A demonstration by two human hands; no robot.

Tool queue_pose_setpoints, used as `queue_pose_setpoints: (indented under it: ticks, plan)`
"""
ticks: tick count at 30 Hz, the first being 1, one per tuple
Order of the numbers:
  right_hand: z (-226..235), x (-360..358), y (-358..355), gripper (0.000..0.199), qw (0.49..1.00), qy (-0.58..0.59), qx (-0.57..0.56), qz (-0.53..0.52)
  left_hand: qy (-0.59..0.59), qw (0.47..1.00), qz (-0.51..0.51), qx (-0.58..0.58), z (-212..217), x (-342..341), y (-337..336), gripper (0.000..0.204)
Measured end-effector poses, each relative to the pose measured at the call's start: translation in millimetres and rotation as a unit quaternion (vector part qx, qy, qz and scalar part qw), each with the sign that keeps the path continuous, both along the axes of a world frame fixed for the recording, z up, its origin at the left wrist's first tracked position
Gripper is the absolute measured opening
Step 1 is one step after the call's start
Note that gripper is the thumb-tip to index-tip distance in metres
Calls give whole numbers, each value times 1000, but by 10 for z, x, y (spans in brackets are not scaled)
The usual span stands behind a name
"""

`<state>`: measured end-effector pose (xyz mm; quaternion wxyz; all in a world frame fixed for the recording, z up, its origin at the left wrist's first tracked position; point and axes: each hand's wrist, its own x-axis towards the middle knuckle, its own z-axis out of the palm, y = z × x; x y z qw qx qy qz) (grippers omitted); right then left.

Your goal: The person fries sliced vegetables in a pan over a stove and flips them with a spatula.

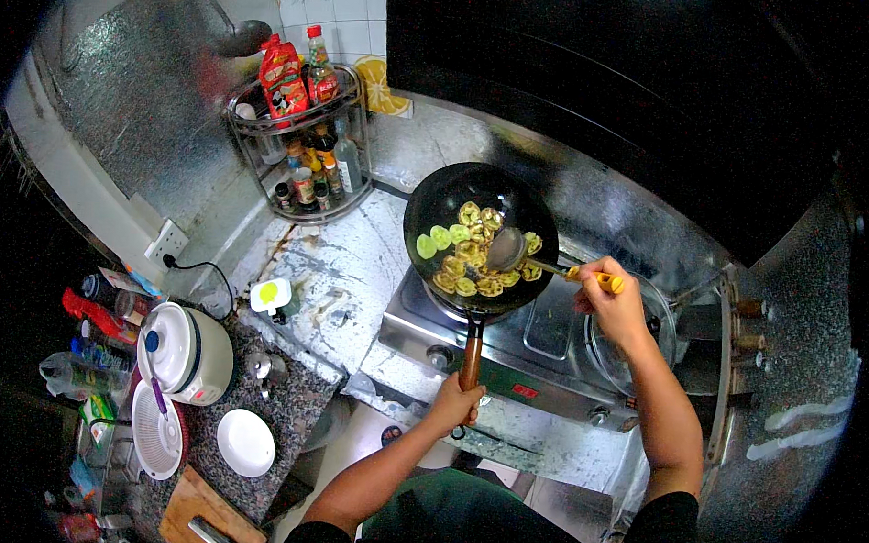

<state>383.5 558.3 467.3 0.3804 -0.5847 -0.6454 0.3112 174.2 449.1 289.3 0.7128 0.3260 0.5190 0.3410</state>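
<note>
A black wok (437, 200) sits on the left side of a steel gas stove (413, 340). My left hand (457, 406) is wrapped round its brown wooden handle (471, 354). In my right hand (612, 302) is the yellow handle of a metal ladle (506, 249), whose bowl rests among the food in the wok. That food is browned round slices (466, 286), with several pale green slices (440, 237) on the left side. What lies under the ladle's bowl is hidden.
A glass lid (667, 327) lies on the stove's right side. Behind the wok's left stands a seasoning rack (361, 188). On the left counter are a rice cooker (216, 355), a white plate (247, 443), a colander (150, 458) and a cutting board (201, 508) with a knife (213, 534).
</note>
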Motion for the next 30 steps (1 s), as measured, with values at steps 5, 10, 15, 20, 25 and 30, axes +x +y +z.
queue_pose_setpoints:
  ticks: [5,10,15,20,25,30]
  plan:
    - [-21,5,37,14,990,127,-66,-16,-7,1000,3,10,-38,10,-4,23]
    - [-314,74,3,18,976,205,-68,-29,-13,1000,1,11,-112,23,-1,23]
    - [-614,183,-205,20,958,270,-53,-81,16,999,-21,20,-9,5,6,23]
    - [-703,316,-333,19,947,302,-44,-103,6,1000,-15,17,-59,0,7,22]
    - [-559,211,-198,18,956,283,-27,-73,5,1000,-9,0,-86,18,5,23]
    - [-385,-12,274,19,974,225,9,8,21,1000,-23,-1,-56,24,15,24]
